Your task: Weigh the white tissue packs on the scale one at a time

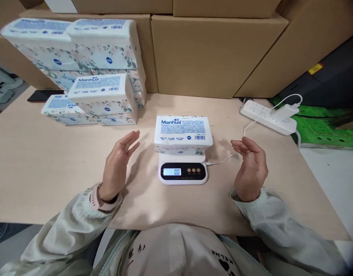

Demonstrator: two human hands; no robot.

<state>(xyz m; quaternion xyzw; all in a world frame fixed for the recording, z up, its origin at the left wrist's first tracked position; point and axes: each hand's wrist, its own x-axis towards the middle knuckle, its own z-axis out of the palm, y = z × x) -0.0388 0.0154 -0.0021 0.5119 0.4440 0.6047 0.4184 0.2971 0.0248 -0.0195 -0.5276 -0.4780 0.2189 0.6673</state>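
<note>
A Manhua tissue pack (pixel 182 132) lies on a white digital scale (pixel 183 181) whose lit display reads 0.0. To the left of the pack, my left hand (pixel 116 165) is raised with its fingers apart from the thumb, touching nothing. My right hand (pixel 250 168) is held up on the other side, palm inward, also holding nothing. Both hands stand clear of the pack and the scale. More tissue packs (pixel 98 90) are stacked at the back left of the table.
Cardboard boxes (pixel 199 57) line the back of the table (pixel 50 165). A white power strip (pixel 268 117) with a plugged-in adapter lies at the back right, and a white cable runs to the scale. A dark phone (pixel 44 96) lies behind the packs at left.
</note>
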